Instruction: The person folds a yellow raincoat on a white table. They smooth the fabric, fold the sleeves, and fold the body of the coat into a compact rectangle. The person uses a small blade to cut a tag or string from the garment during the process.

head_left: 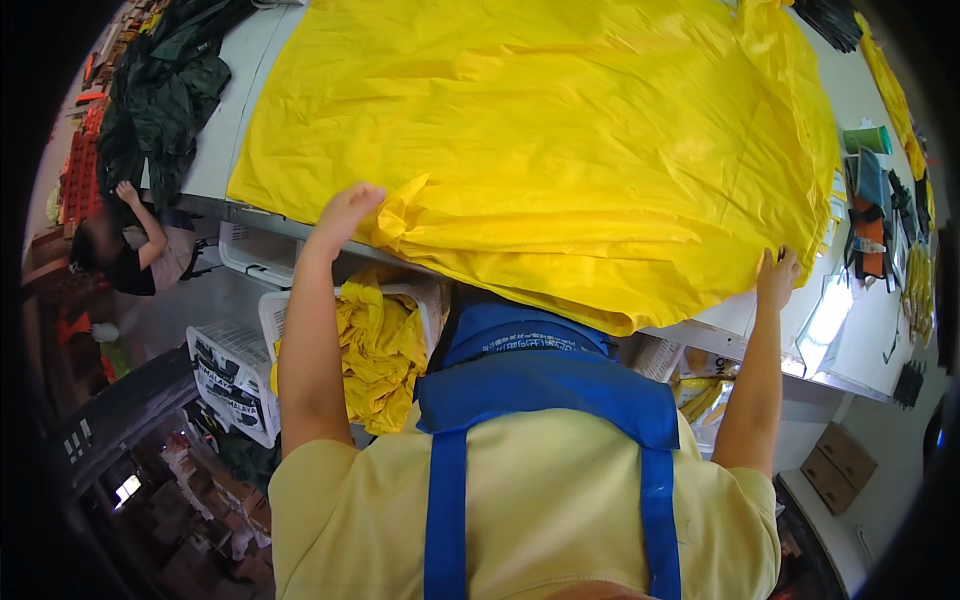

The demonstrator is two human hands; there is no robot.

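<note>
A large sheet of thin, wrinkled yellow fabric (560,130) covers most of the table in front of me. At its near left edge, beside a raised, bunched fold, is my left hand (350,208). Its fingers are curled together, and what they hold, if anything, is hidden. My right hand (778,275) is at the near right edge of the fabric, fingers closed on its border. A small dark spot shows by those fingertips, too small to name. Between my two hands the near edge droops over the table's front.
Below the table, a white basket (270,325) holds crumpled yellow fabric (380,350). Dark green fabric (165,100) lies at the far left, where another person (140,240) works. A green cup-like roll (867,140) and tools lie at right. Cardboard boxes (838,467) stand lower right.
</note>
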